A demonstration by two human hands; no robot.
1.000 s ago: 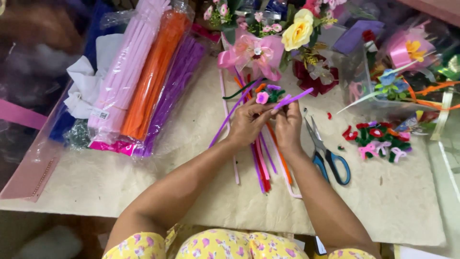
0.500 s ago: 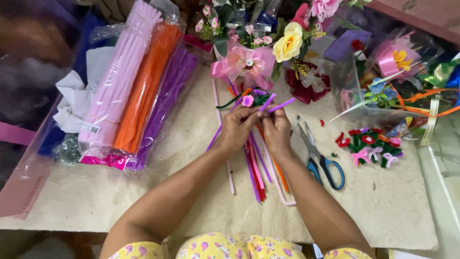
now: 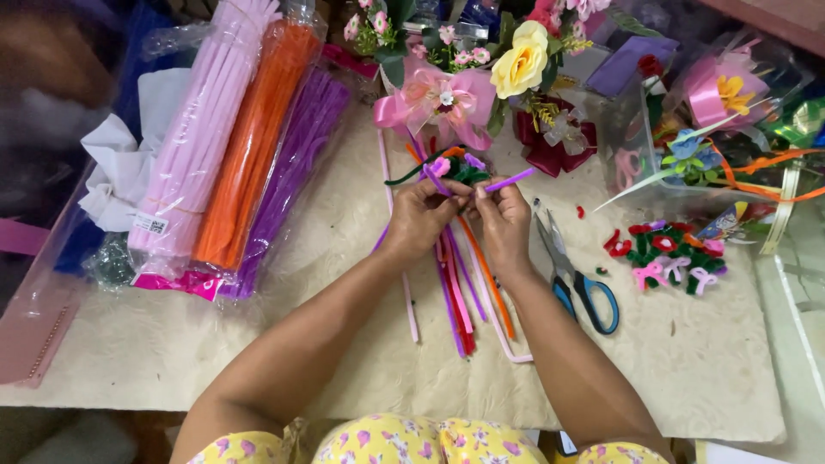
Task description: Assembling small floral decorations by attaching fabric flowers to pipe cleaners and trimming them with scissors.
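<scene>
My left hand [image 3: 423, 215] and my right hand [image 3: 502, 219] meet over the middle of the table, both pinching a small bunch of pipe-cleaner flowers [image 3: 457, 167] with pink, purple and green parts. A purple pipe cleaner [image 3: 509, 180] sticks out to the right from my right fingers. A dark green stem curls out to the left of the bunch. Under my hands lie several loose pipe cleaners [image 3: 461, 292] in pink, purple, orange and red.
Blue-handled scissors [image 3: 574, 273] lie right of my right hand. Small finished pipe-cleaner flowers [image 3: 669, 253] sit further right. Bagged bundles of pink [image 3: 199, 137], orange [image 3: 254, 146] and purple [image 3: 292, 172] pipe cleaners lie at left. Ribbon bows and artificial flowers [image 3: 524, 60] crowd the back.
The view has shifted a little. My hands stay together on the flower bunch, with the fingers working at it; the purple pipe cleaner still juts to the right.
</scene>
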